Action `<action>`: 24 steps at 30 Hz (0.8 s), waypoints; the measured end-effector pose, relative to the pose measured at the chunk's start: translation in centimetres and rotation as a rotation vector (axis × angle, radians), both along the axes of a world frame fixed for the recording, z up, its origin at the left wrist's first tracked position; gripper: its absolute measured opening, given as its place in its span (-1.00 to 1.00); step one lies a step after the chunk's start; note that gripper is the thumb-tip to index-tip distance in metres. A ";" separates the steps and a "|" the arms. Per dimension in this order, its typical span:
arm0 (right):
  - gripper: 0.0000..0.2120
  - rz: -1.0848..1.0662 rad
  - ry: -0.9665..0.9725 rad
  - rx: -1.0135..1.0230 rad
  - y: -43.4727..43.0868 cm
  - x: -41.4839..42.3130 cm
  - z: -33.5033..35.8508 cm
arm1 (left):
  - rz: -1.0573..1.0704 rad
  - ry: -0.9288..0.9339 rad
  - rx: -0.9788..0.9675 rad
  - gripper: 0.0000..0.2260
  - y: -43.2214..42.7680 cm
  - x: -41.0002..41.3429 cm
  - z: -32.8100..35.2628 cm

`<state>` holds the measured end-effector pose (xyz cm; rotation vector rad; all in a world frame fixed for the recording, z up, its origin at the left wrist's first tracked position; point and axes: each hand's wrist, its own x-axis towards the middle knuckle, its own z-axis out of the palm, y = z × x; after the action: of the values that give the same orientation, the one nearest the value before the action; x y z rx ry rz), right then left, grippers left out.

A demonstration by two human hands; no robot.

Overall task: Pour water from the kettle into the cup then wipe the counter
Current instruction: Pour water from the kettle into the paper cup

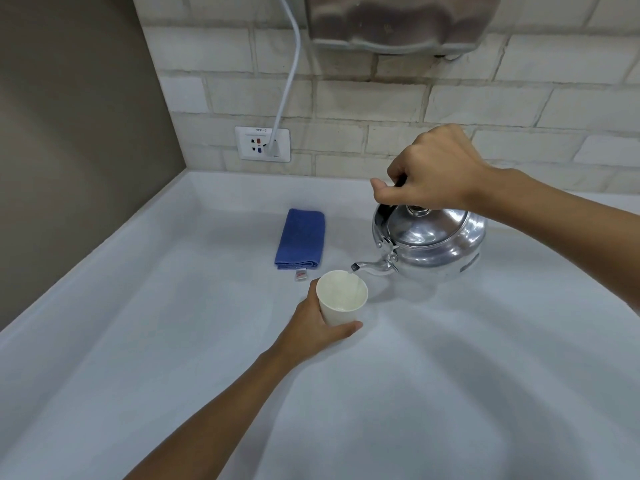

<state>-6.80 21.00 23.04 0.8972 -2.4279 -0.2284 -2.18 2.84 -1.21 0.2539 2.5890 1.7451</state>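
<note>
A shiny metal kettle (433, 244) is tilted to the left, and my right hand (433, 171) grips its dark handle from above. A thin stream of water runs from the spout into a white paper cup (341, 297). My left hand (311, 332) is wrapped around the cup's lower half, holding it on the white counter (173, 341). A folded blue cloth (301, 239) lies flat on the counter behind and to the left of the cup, untouched.
A small white tag (300, 274) lies just in front of the cloth. A wall socket (262, 144) with a white cable plugged in sits on the tiled back wall. A metal appliance (398, 22) hangs above. A grey wall (69, 133) bounds the counter's left side.
</note>
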 end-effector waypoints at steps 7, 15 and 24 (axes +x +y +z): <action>-0.53 0.001 0.010 0.015 -0.2 0.2 0.2 | -0.007 -0.006 -0.009 -0.26 0.1 0.0 0.1; -0.55 0.004 0.028 0.039 -0.1 0.1 0.3 | -0.013 0.003 -0.008 -0.23 0.1 0.0 0.0; -0.56 0.000 0.033 0.059 -0.1 0.1 0.3 | -0.003 -0.002 -0.013 -0.25 0.1 0.0 -0.1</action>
<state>-6.68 20.93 23.36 0.9123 -2.4019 -0.3143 -2.17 2.91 -1.26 0.2547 2.5966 1.7257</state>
